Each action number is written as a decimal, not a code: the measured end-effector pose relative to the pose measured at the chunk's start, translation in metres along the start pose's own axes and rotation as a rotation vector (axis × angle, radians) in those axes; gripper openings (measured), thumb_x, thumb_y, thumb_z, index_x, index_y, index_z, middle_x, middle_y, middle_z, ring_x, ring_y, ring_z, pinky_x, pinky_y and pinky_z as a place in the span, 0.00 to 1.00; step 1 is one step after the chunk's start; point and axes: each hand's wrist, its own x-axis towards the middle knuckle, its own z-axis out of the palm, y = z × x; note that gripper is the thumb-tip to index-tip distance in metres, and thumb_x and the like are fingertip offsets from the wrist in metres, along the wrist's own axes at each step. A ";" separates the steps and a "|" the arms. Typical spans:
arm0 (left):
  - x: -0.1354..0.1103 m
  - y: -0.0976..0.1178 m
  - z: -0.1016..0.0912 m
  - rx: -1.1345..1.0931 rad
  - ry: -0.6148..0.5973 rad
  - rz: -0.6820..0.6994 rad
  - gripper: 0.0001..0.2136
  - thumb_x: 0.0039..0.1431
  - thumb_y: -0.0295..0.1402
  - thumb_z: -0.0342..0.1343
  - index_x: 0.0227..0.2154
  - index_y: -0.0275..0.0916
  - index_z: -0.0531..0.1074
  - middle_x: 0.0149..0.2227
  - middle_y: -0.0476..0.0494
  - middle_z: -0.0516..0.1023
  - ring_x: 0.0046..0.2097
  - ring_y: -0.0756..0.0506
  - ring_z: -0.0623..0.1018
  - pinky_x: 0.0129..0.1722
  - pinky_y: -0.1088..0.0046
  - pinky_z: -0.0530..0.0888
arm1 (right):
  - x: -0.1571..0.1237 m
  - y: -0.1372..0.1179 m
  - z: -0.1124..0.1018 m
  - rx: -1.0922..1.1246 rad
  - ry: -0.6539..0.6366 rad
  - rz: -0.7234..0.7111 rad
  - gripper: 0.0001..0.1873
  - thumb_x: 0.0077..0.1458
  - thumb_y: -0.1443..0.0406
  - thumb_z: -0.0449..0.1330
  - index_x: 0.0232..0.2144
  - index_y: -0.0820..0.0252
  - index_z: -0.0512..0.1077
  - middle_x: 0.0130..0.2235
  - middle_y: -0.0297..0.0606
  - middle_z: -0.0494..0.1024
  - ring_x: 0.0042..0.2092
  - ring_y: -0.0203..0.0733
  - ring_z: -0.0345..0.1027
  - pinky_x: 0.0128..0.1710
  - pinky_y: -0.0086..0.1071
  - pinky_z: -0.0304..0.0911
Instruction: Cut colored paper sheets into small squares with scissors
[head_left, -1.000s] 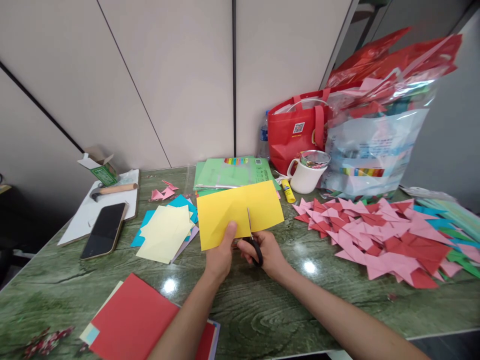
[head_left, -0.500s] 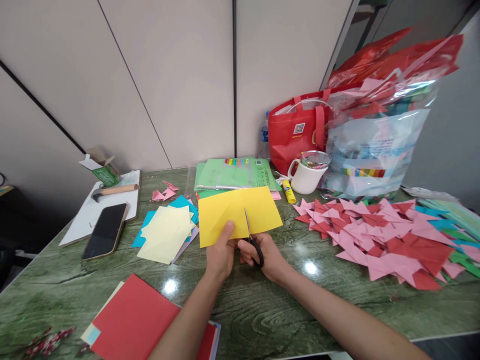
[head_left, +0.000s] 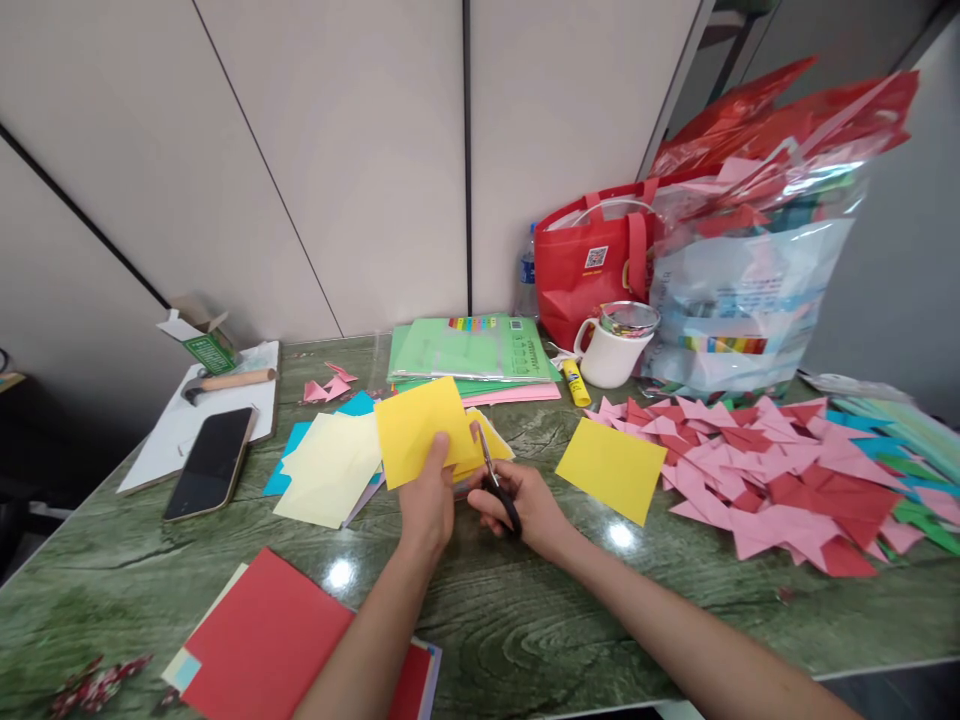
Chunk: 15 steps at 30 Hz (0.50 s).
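Note:
My left hand [head_left: 429, 500] pinches yellow paper [head_left: 414, 425], thumb on top, raised above the table. A second yellow piece shows behind it, partly hidden by the front one. In my right hand [head_left: 525, 508] are black-handled scissors [head_left: 491, 475], their blades pointing up beside the right edge of the held paper. A loose yellow rectangle of paper [head_left: 611, 470] lies to the right of my right hand, close to the pile of folded pink and red paper pieces [head_left: 780, 470].
Pale yellow sheets [head_left: 330, 470] and red sheets [head_left: 270, 630] lie at left, near a phone [head_left: 211, 462] and a hammer [head_left: 232, 380]. Behind stand green packs [head_left: 472, 350], a glue stick [head_left: 576, 383], a white mug [head_left: 609, 355], a red bag [head_left: 574, 270] and a plastic bag [head_left: 742, 290].
The yellow sheet has been cut apart. One piece now lies on the table at right; my left hand has shifted slightly left with the rest, and the scissors have come out of the paper.

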 end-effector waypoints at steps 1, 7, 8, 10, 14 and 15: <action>0.003 0.001 -0.001 0.012 0.016 0.008 0.18 0.45 0.28 0.58 0.42 0.37 0.67 0.40 0.40 0.75 0.38 0.44 0.76 0.39 0.66 0.72 | 0.000 -0.001 -0.001 -0.130 0.051 -0.064 0.12 0.45 0.59 0.59 0.29 0.61 0.64 0.17 0.27 0.66 0.18 0.32 0.58 0.20 0.27 0.58; 0.012 0.006 -0.008 0.114 0.065 0.037 0.19 0.47 0.30 0.56 0.45 0.39 0.63 0.46 0.40 0.70 0.33 0.43 0.78 0.30 0.67 0.76 | 0.003 -0.022 -0.030 -1.146 0.497 -0.256 0.10 0.47 0.70 0.55 0.35 0.60 0.66 0.33 0.41 0.74 0.36 0.44 0.67 0.34 0.33 0.58; 0.012 0.005 -0.009 0.130 0.055 0.031 0.19 0.47 0.29 0.56 0.45 0.39 0.63 0.47 0.39 0.69 0.34 0.43 0.77 0.29 0.68 0.76 | 0.004 -0.027 -0.036 -1.308 0.483 -0.162 0.12 0.44 0.73 0.55 0.35 0.61 0.66 0.33 0.42 0.74 0.36 0.46 0.67 0.35 0.34 0.58; 0.011 0.003 -0.010 0.160 0.037 0.005 0.20 0.46 0.29 0.57 0.44 0.39 0.64 0.48 0.39 0.68 0.34 0.43 0.77 0.29 0.70 0.76 | 0.005 -0.034 -0.048 -1.532 0.420 0.057 0.14 0.42 0.75 0.54 0.35 0.63 0.65 0.32 0.45 0.74 0.36 0.49 0.68 0.33 0.35 0.57; 0.009 0.000 -0.011 0.187 0.023 -0.001 0.20 0.46 0.29 0.57 0.44 0.38 0.64 0.49 0.39 0.68 0.35 0.43 0.77 0.29 0.71 0.76 | 0.000 -0.042 -0.053 -1.651 0.239 0.317 0.12 0.46 0.75 0.51 0.37 0.65 0.64 0.30 0.47 0.74 0.34 0.51 0.70 0.27 0.32 0.55; 0.009 0.000 -0.011 0.185 0.016 0.004 0.20 0.46 0.30 0.57 0.44 0.39 0.64 0.49 0.39 0.68 0.36 0.43 0.77 0.30 0.71 0.76 | -0.001 -0.042 -0.050 -1.654 0.192 0.324 0.12 0.47 0.75 0.51 0.38 0.65 0.63 0.30 0.47 0.75 0.34 0.51 0.70 0.27 0.32 0.55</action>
